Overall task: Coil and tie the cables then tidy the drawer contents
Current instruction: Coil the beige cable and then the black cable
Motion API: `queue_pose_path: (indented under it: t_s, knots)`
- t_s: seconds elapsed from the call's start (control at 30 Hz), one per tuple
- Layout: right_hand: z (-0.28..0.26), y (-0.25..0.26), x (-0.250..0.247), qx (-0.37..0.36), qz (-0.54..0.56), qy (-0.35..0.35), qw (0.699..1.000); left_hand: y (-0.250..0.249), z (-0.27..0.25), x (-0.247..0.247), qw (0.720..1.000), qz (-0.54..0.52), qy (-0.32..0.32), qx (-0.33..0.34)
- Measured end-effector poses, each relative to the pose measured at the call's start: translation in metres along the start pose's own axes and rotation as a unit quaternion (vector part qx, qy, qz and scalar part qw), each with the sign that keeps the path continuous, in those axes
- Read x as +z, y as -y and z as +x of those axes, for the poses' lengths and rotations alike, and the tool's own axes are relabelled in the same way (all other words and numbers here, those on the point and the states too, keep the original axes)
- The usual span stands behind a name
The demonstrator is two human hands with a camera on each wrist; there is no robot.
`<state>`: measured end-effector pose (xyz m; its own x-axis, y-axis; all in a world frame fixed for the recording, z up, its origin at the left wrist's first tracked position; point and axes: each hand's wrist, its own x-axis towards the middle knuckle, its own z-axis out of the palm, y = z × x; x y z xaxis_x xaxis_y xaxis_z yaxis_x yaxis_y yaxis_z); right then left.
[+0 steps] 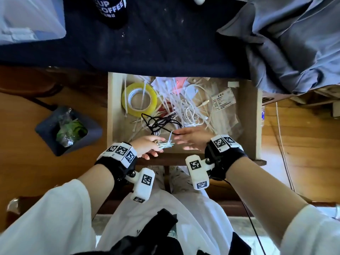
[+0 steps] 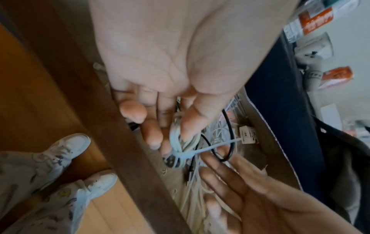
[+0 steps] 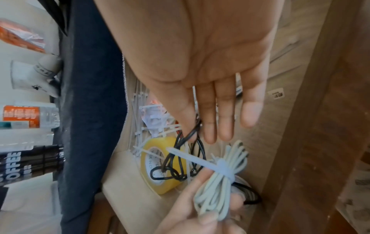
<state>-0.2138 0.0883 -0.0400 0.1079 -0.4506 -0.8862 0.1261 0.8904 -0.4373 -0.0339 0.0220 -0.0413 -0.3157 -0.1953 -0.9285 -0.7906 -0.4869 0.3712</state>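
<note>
The left hand (image 2: 160,66) curls its thumb and fingers (image 3: 208,216) around a coiled white cable (image 3: 218,188) cinched by a pale zip tie (image 3: 200,164), its tail pointing past the fingertips. Opposite, the right hand (image 3: 210,52) is flat, fingers (image 3: 226,114) straight and together, just above a loose black cable (image 1: 160,124) in the open drawer (image 1: 248,111), beside a yellow tape roll (image 1: 139,98).

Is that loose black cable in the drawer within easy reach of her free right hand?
Probably yes. The right hand is open and empty, its fingertips right by the tangled black cable, which lies on top of the white zip ties with nothing covering it.
</note>
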Motion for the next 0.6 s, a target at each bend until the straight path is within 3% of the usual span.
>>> queue_pose_path:
  t_s: [0.1,0.2,0.3,0.37,0.47,0.6]
  knots:
    - [0.0,0.002,-0.004,-0.036,-0.014,-0.013,0.999,-0.001,-0.001,0.001,1.0,0.007,0.011,0.005]
    - [-0.004,0.007,-0.006,-0.088,0.002,-0.087,0.992,-0.001,-0.005,0.0,1.0,0.016,0.002,-0.006]
    - [-0.013,0.016,-0.01,-0.145,0.009,-0.126,0.981,-0.006,-0.011,-0.013,0.999,-0.046,0.015,-0.008]
    - [-0.025,0.026,-0.014,-0.174,0.01,-0.136,0.975,-0.012,-0.019,-0.024,0.995,-0.101,-0.01,0.022]
    - [-0.048,0.045,-0.017,-0.233,0.007,-0.142,0.962,-0.025,-0.031,-0.03,0.982,-0.056,-0.148,0.104]
    - [-0.082,0.077,-0.011,-0.308,-0.038,-0.14,0.94,-0.059,-0.05,-0.027,0.966,-0.024,-0.14,0.214]
